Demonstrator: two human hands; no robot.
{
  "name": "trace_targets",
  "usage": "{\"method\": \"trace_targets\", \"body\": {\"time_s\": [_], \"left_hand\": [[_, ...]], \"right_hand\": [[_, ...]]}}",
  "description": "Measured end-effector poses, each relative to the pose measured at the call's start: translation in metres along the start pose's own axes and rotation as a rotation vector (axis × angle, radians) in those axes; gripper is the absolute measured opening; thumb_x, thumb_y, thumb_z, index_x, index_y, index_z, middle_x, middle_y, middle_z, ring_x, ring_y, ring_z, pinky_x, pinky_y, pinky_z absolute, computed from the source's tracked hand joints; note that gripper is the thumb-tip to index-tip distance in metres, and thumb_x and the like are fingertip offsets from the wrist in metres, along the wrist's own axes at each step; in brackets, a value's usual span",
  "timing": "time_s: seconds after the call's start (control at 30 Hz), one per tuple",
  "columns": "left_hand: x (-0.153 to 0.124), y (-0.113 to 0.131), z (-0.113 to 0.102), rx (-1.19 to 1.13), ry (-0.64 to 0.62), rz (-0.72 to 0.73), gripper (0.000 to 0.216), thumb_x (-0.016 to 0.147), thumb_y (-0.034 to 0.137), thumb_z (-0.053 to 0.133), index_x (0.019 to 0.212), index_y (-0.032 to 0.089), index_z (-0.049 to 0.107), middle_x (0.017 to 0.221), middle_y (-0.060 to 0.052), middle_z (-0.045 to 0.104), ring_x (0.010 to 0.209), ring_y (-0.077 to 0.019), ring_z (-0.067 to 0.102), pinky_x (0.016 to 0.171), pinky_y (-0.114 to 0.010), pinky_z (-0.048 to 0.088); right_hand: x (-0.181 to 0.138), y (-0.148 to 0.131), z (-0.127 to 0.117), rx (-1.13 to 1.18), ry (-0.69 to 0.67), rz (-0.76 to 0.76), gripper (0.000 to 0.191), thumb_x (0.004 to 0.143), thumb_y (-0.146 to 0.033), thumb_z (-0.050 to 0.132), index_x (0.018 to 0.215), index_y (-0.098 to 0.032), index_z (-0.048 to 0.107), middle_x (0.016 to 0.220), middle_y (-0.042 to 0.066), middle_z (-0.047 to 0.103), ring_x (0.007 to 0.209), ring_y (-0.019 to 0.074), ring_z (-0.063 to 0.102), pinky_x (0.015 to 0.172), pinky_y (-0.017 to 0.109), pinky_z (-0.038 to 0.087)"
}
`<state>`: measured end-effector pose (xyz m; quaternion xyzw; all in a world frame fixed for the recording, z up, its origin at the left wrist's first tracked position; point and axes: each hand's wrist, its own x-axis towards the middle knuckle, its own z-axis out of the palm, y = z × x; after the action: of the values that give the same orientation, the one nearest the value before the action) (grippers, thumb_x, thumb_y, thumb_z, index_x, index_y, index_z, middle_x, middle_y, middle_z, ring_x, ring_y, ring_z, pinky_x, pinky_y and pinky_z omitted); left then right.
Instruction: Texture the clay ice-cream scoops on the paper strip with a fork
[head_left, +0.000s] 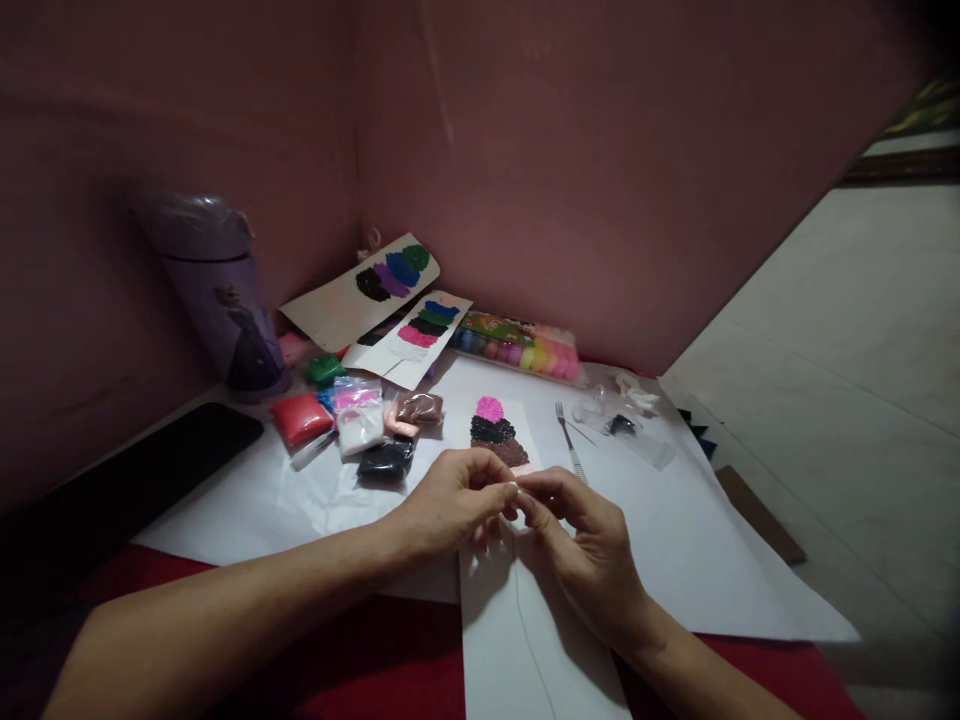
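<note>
My left hand [461,500] and my right hand [577,525] meet at the fingertips above a white card strip [499,640]. Between the pinched fingers of both hands is a small white lump [516,488], mostly covered; it looks like modelling clay. The card carries textured clay bands in pink [490,409], black [493,430] and brown [501,453], with a pale pink edge partly hidden behind my fingers. A thin pencil line runs down its lower part. Just beyond my right hand lies a fork [570,440] with a striped handle.
Several clay packets, including red [300,418], white [361,430] and black [385,461], lie left. Decorated cards [405,365] rest behind, beside a multicoloured clay pack [517,345]. A purple bottle [217,300] stands back left near a dark flat object [202,440]. Clear plastic wrapping [637,440] lies right.
</note>
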<state>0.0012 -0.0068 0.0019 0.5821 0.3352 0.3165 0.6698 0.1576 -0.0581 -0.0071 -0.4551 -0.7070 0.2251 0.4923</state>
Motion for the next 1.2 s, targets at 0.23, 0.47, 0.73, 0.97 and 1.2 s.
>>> {"method": "trace_targets", "body": {"time_s": [0.23,0.47,0.73,0.97,1.2], "left_hand": [[-0.0005,0.0012,-0.0005,0.009,-0.004,-0.029,0.021,0.074,0.032,0.064,0.077,0.013,0.055,0.055,0.001,0.059,0.045,-0.0080,0.052,0.042,-0.018,0.039],[0.0000,0.0001,-0.0007,0.049,-0.001,-0.049,0.021,0.076,0.032,0.062,0.078,0.013,0.054,0.052,0.002,0.055,0.044,-0.0083,0.050,0.042,-0.019,0.039],[-0.0005,0.0017,-0.0013,0.070,-0.012,-0.056,0.022,0.076,0.034,0.061,0.078,0.013,0.054,0.050,0.003,0.053,0.043,-0.0082,0.049,0.042,-0.019,0.039],[-0.0009,0.0008,-0.0004,0.068,-0.005,-0.048,0.022,0.075,0.034,0.061,0.077,0.013,0.054,0.052,0.003,0.054,0.044,-0.0079,0.049,0.042,-0.019,0.039],[-0.0003,0.0003,-0.0016,0.062,-0.007,-0.046,0.022,0.076,0.033,0.062,0.077,0.013,0.054,0.050,0.003,0.054,0.043,-0.0078,0.049,0.041,-0.018,0.039]], "right_hand": [[-0.0002,0.0007,0.0004,-0.011,-0.013,0.020,0.006,0.089,-0.021,0.058,0.089,-0.019,0.063,0.081,0.003,0.064,0.070,0.0155,0.061,0.062,0.029,0.050],[-0.0001,0.0001,-0.0001,0.002,-0.044,0.047,0.008,0.090,-0.023,0.056,0.089,-0.019,0.062,0.080,0.004,0.064,0.068,0.0160,0.061,0.062,0.031,0.051],[0.0002,0.0009,0.0005,0.010,-0.061,0.048,0.007,0.090,-0.021,0.056,0.089,-0.018,0.063,0.082,0.003,0.065,0.070,0.0155,0.061,0.062,0.030,0.051],[0.0001,0.0001,0.0000,0.001,-0.056,0.047,0.009,0.090,-0.023,0.056,0.089,-0.018,0.063,0.081,0.004,0.065,0.069,0.0160,0.061,0.062,0.030,0.052],[0.0002,0.0007,-0.0003,-0.003,-0.058,0.051,0.009,0.090,-0.024,0.056,0.088,-0.018,0.063,0.081,0.004,0.065,0.069,0.0164,0.061,0.062,0.030,0.052]]}}
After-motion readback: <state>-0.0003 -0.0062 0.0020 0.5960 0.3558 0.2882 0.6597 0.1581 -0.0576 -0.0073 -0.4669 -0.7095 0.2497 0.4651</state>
